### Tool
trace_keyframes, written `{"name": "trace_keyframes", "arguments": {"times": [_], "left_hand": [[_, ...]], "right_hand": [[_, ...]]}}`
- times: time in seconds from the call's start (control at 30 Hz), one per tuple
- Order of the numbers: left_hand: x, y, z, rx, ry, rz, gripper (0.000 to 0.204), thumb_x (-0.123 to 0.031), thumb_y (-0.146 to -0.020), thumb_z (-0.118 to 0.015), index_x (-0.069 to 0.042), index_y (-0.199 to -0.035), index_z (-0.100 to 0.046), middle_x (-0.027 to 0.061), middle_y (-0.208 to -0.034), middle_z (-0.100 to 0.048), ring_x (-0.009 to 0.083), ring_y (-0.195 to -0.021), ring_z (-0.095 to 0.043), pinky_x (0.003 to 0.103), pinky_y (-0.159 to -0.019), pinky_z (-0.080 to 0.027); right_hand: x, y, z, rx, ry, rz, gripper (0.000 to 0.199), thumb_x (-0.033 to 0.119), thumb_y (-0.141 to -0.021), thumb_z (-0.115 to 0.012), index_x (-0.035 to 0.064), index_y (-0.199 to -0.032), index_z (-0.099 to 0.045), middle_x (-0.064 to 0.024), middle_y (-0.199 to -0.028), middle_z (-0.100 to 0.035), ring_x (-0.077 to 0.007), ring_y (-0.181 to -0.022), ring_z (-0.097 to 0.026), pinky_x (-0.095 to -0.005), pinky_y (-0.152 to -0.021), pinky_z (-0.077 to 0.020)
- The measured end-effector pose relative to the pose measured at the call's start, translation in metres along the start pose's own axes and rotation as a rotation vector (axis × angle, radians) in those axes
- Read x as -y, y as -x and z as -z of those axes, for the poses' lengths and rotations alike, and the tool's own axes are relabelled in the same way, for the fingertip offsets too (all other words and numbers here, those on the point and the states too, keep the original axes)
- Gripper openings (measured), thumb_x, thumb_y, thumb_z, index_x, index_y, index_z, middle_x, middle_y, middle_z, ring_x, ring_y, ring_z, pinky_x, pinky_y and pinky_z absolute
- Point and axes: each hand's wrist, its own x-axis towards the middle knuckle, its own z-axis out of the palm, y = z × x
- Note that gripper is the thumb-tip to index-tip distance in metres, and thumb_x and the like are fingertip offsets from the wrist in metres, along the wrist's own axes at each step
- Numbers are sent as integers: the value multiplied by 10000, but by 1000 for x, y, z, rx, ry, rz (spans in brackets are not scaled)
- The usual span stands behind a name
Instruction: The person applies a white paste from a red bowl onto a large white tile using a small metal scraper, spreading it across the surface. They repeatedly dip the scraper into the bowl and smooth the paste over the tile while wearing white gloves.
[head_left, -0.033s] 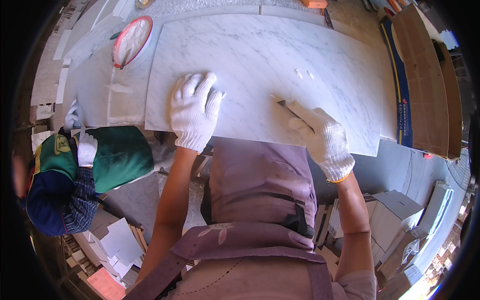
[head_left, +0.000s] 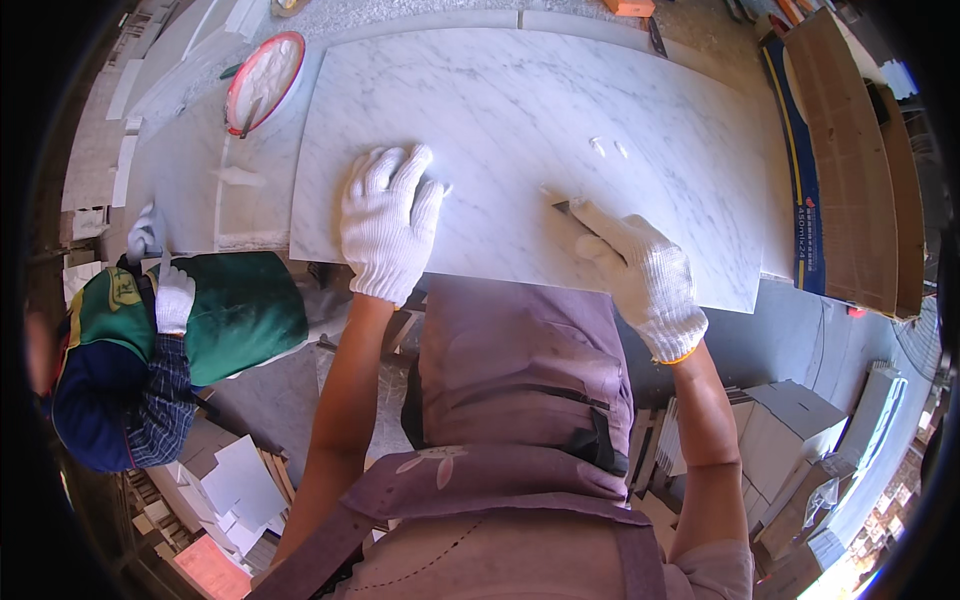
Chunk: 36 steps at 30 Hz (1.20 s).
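A white marble slab (head_left: 500, 110) with grey veins lies flat before me. My left hand (head_left: 388, 215), in a white knitted glove, rests on its near left part with the fingers spread and nothing held. My right hand (head_left: 645, 275), gloved the same way, is closed near the slab's front edge. From its fingers pokes a thin metal scraper blade (head_left: 562, 207), low against the stone; its handle is hidden in the glove. A small white smear (head_left: 545, 191) lies by the blade. Farther off are two dabs of white paste (head_left: 598, 147).
Left of the slab sits a red-rimmed bowl (head_left: 293, 60) of white paste with a tool in it. A cardboard box (head_left: 840, 160) stands at the right. A co-worker in a green apron (head_left: 240, 315) works at the left. Boxes (head_left: 790, 420) are stacked below right.
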Motion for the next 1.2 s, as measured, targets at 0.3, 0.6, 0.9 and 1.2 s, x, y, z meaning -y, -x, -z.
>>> {"name": "trace_keyframes", "arguments": {"times": [0.3, 0.6, 0.9, 1.2], "left_hand": [[-1, 0, 1, 15, -50, 2, 427, -332, -951, -814, -140, -1330, -770, 123, -1319, -709, 391, -1325, -612, 505, -1160, -484], [-2, 1, 1, 18, -30, 15, 425, -333, -954, -810, -151, -1337, -769, 117, -1330, -709, 387, -1329, -613, 499, -1163, -483], [-1, 2, 0, -4, -40, 7, 430, -335, -953, -813, -154, -1341, -768, 113, -1333, -708, 383, -1342, -608, 498, -1166, -482], [-4, 1, 4, 46, -12, 21, 415, -287, -994, -771, -118, -1371, -752, 169, -1367, -705, 393, -1357, -601, 490, -1180, -465]], "right_hand": [[-10, -9, -15, -41, 207, 199, 565, 208, -1001, -705, 92, -1548, -620, -118, -1646, -566, -342, -1227, -667, -432, -1045, -557], [-6, -27, -29, -273, 84, 196, 481, 216, -1004, -748, 225, -1483, -706, -159, -1000, -653, -331, -821, -661, -428, -742, -547], [12, -4, -6, -5, 169, 95, 556, 213, -992, -740, 103, -1524, -622, -131, -1295, -698, -323, -1051, -707, -431, -889, -584], [19, -26, -18, -234, 113, 147, 469, 154, -1013, -696, 212, -1478, -707, -147, -944, -684, -316, -761, -691, -421, -708, -581]]}}
